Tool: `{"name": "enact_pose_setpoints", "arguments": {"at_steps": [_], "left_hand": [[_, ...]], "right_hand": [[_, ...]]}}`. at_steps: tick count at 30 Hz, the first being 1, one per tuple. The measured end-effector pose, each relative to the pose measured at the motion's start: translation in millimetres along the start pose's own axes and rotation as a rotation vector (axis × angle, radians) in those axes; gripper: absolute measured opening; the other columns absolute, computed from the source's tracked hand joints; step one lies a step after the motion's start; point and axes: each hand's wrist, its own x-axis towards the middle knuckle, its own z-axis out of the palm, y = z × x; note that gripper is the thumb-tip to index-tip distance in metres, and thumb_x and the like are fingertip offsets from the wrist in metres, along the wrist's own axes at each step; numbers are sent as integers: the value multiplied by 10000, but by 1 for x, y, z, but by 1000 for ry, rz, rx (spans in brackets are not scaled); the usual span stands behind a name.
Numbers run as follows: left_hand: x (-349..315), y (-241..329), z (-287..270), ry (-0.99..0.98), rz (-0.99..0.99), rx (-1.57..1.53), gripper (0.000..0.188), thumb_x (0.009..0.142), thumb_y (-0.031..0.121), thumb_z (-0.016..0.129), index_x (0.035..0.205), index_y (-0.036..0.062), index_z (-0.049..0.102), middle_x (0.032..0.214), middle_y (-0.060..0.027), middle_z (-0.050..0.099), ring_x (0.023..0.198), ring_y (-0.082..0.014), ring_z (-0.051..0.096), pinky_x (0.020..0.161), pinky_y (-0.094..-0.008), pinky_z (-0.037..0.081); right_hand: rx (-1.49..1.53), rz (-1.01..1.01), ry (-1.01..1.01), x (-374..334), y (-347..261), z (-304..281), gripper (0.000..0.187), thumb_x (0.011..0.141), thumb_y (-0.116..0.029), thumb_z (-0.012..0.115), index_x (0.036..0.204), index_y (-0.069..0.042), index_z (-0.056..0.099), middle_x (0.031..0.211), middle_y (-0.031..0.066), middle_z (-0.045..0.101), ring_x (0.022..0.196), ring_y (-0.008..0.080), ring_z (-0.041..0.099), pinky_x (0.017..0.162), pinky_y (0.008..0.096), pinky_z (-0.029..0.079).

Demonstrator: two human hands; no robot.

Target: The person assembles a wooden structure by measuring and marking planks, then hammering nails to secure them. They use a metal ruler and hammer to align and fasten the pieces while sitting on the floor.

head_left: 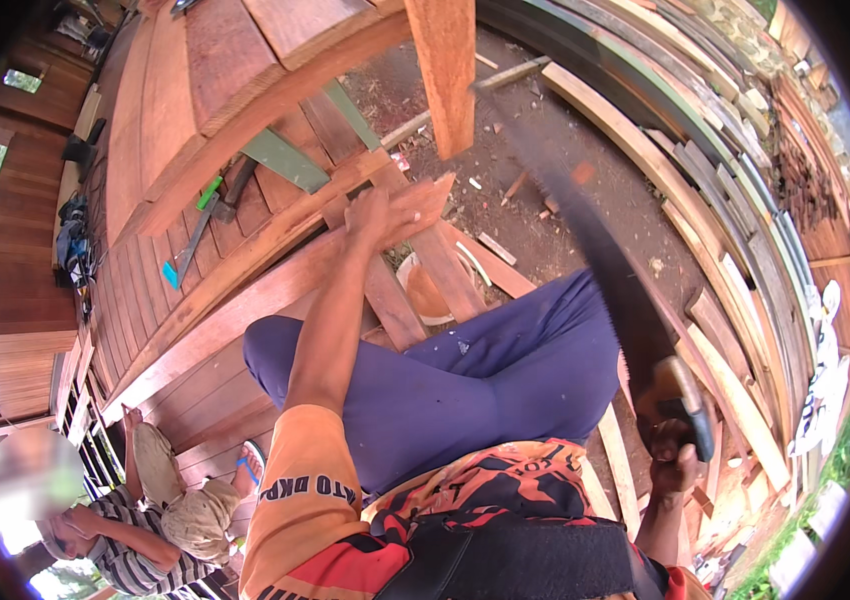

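Observation:
My right hand (672, 452) is closed around the handle of a handsaw (605, 235). The saw's long dark blade slants up and to the left over the ground, apart from any wood, its far end blurred. Across my body, my left hand (377, 217) grips a reddish wooden plank (275, 290) near its far right end. That plank runs from the lower left up to a point just short of an upright wooden post (445, 80). My crossed legs lie below it, in blue trousers.
A slatted wooden bench (235, 60) stands at upper left. A hammer (235, 190) and a green-handled tool (210, 192) lie on the boards under it. Stacked lumber (715, 200) lines the right. A round pale container (425, 288) sits below the planks. Another person (160, 510) sits at lower left.

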Motion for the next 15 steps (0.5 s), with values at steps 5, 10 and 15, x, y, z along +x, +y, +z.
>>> {"name": "enact_pose_setpoints", "arguments": {"at_steps": [5, 10, 15], "left_hand": [[17, 22, -5, -157, 68, 39, 811, 741, 530, 878, 1379, 98, 624, 1326, -184, 687, 1233, -369, 647, 1025, -498, 511], [33, -15, 10, -18, 255, -32, 726, 757, 364, 882, 1354, 35, 630, 1288, -220, 692, 1217, -383, 654, 1024, -473, 506], [35, 18, 9, -48, 247, -30, 510, 792, 289, 838, 1193, 15, 683, 1168, -235, 719, 1143, -386, 682, 970, -474, 514]], "right_hand": [[-431, 6, -154, -16, 13, 5, 832, 831, -432, 835, 1407, 94, 544, 1145, 203, 707, 941, 244, 720, 843, 359, 573], [-353, -83, -415, 9, 5, 94, 702, 870, -24, 775, 1503, 45, 480, 1121, 194, 737, 820, 183, 738, 759, 318, 579], [-464, -166, -394, 9, 5, 119, 699, 829, 0, 821, 1465, 36, 535, 1189, 218, 735, 834, 195, 744, 754, 296, 566]]}}
